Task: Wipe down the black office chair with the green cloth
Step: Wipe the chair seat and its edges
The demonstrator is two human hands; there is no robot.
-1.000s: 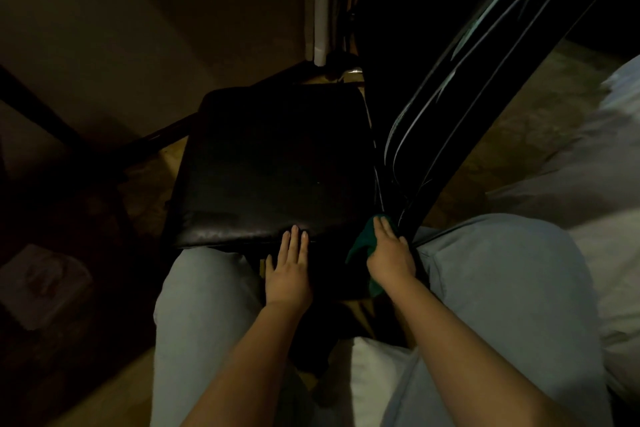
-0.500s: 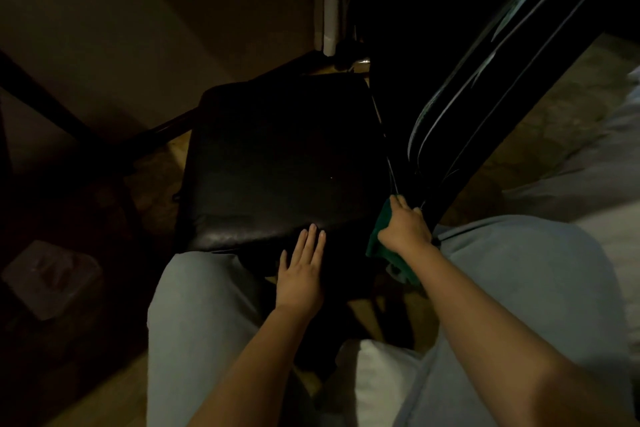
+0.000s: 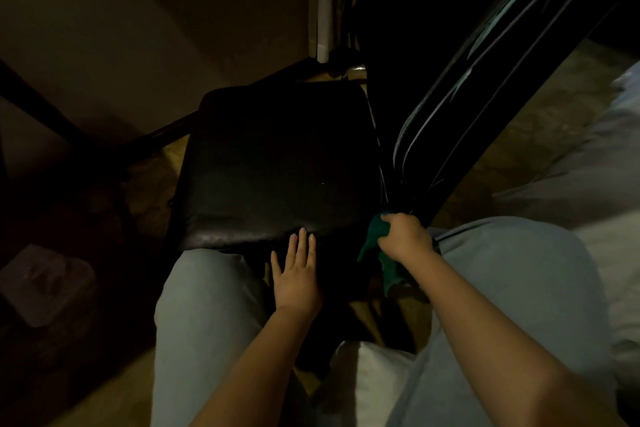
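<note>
The wiping is under way, and I think it is somewhere in the middle. The room is too dark to tell which parts are already clean. The black office chair (image 3: pixel 284 149) stands right in front of the person's legs (image 3: pixel 207 305). Its seat (image 3: pixel 242 204) is flat and dull, and its shiny backrest (image 3: pixel 485 90) leans up to the right. The green cloth (image 3: pixel 375 232) is at the bottom of the backrest, at the near corner where the backrest meets the seat. The right hand (image 3: pixel 405 236) grips the cloth with curled fingers and pushes it against the chair there. A loose end of the cloth hangs down under the hand. The left hand (image 3: pixel 298 274) lies flat with straight fingers close together. Its fingertips rest on the near edge of the seat, maybe to keep the chair from moving. My guess is that the tall backrest and much of the seat may still need a wipe. A second ago the right hand was a bit lower, with its fingers laid out straight on the cloth. Now it sits closer to the foot of the backrest, and the fingers are bunched round the cloth. The left hand has hardly moved from its spot on the seat edge.
</note>
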